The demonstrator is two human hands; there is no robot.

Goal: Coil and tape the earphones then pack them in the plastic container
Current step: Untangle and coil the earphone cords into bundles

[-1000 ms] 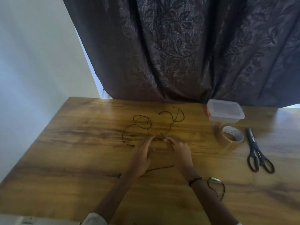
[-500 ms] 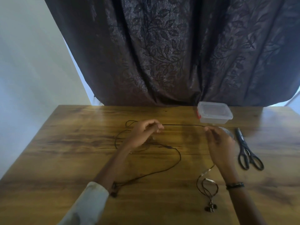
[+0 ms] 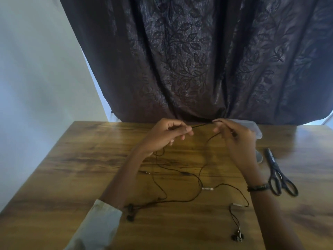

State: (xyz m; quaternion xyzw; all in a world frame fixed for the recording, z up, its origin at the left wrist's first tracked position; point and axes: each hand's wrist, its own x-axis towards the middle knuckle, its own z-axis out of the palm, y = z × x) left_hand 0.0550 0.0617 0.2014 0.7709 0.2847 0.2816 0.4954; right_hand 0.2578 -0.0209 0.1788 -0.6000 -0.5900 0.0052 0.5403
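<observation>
Left hand (image 3: 167, 134): thin black earphone cable (image 3: 180, 173) is pinched in a narrow grip. Right hand (image 3: 236, 139): the same short taut span is pinched, probably to start a coil. Slack is left trailing on the grained wooden worktop (image 3: 72, 168). Clear lidded plastic container (image 3: 256, 130), black-handled scissors (image 3: 278, 174): at right.

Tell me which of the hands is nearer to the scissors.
The right hand. It holds the earphone cable just left of the scissors; the left hand pinches the cable farther left, across the table.
</observation>
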